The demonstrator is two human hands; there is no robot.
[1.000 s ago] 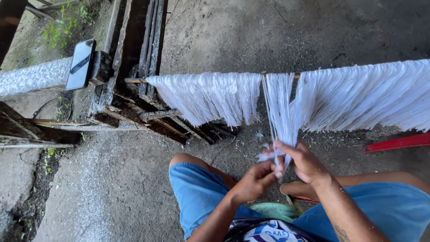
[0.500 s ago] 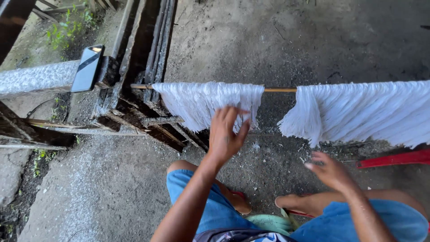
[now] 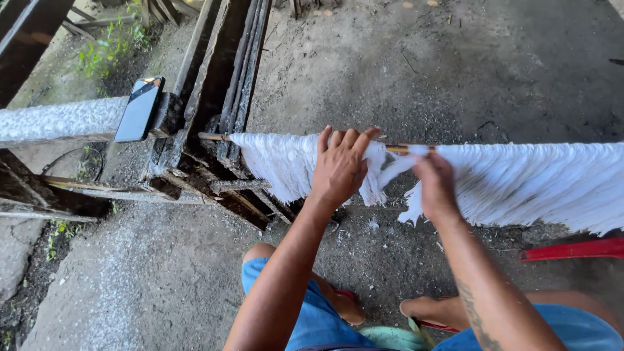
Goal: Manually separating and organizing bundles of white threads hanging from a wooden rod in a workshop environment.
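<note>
- White fibre fringe [image 3: 520, 182] hung off thin rod [image 3: 211, 136], ends ragged.
- My left hand [image 3: 341, 166] lay spread, flat on it.
- My right hand [image 3: 434, 185] pinched a strand; bare rod between hands.

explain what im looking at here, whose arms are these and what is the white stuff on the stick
The picture comes from a camera worn on a person's head, looking down, so the two bare arms are that person's own. The left hand lies flat on a bunch of white fibre strands that hang from a thin horizontal stick. The right hand pinches more strands by the stick; a long white fringe hangs on to the right. Below are blue shorts and the concrete ground. A dark phone rests on a beam at left.
</note>
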